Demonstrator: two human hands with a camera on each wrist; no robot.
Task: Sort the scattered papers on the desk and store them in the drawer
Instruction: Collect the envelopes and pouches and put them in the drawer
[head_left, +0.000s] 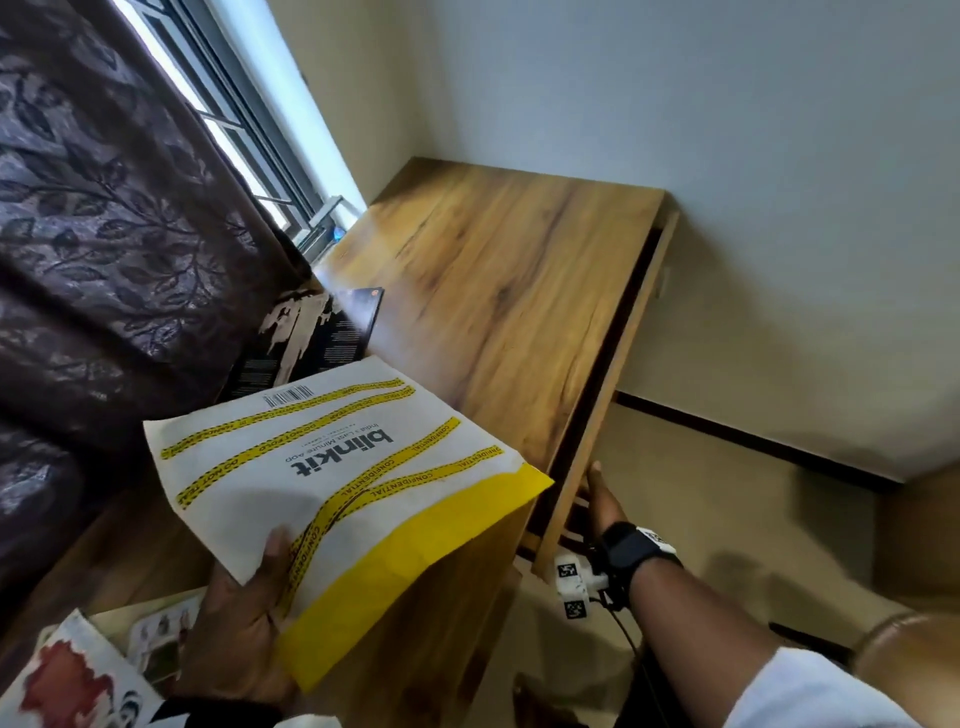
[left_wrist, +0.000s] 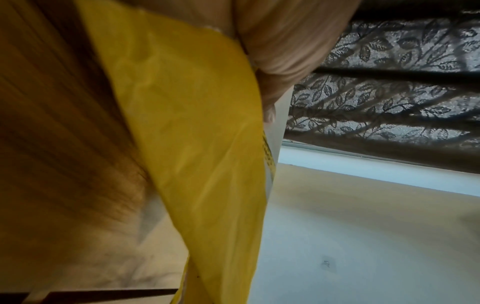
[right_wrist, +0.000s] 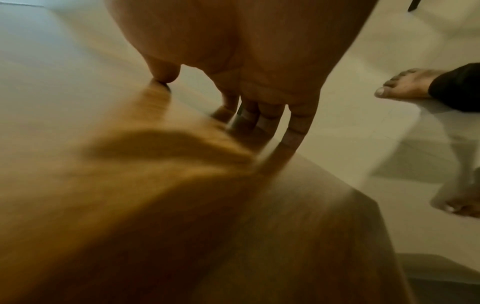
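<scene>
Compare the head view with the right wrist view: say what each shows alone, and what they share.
Only the head view shows the left hand gripping the white and yellow envelope, the desk top, a dark book and the curtain. Only the right wrist view shows two bare feet on the floor. Both show the right hand at the wooden drawer front, fingers hooked over its edge.
</scene>
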